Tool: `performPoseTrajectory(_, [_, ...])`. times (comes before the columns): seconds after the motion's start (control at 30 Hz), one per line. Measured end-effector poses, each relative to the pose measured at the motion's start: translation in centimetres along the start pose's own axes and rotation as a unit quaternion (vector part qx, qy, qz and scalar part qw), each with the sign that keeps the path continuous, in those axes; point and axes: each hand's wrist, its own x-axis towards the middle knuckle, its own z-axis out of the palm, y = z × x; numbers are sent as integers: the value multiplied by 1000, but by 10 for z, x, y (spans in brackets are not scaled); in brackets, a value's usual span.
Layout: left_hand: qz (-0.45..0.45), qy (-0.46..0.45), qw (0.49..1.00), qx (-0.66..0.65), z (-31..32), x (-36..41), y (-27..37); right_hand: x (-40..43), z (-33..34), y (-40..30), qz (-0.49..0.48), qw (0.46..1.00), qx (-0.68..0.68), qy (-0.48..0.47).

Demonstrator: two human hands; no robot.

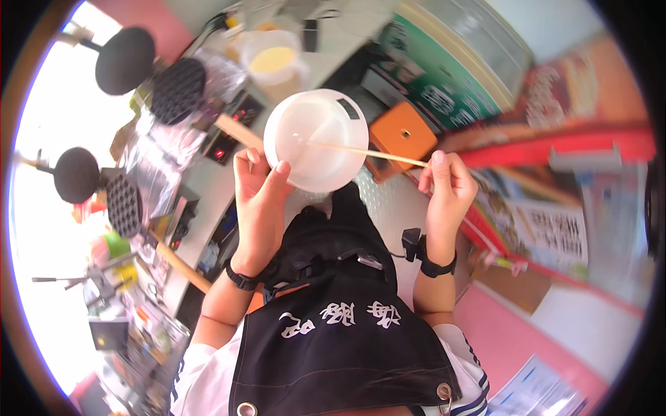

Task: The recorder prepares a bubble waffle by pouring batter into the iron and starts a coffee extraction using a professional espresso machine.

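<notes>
A translucent white plastic bowl (320,166) is tipped towards the camera in front of me. My left hand (260,192) holds its lower left rim, thumb over the edge. Between the thumb and fingers of my right hand (447,182) is a thin wooden stick (390,155), whose far end reaches into the bowl. A pale smear or reflection shows inside the bowl; I cannot tell which. Beyond the bowl, a clear pitcher (273,60) with yellow contents stands on the counter.
Two opened waffle irons (179,91) (124,203) with wooden handles line the counter at left. An orange stool (403,132) stands on the floor ahead. A green-sided freezer (442,78) is at upper right, and a red-edged printed panel (546,229) is close on the right.
</notes>
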Motion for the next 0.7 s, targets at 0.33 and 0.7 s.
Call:
performPoseTrajectory(0.33, [-212, -372, 896, 119, 135, -192, -146, -303, -255, 2, 48, 916, -34, 397])
performPoseTrajectory(0.7, [-477, -584, 625, 201, 241, -483, -351, -620, -407, -1, 108, 668, -43, 735])
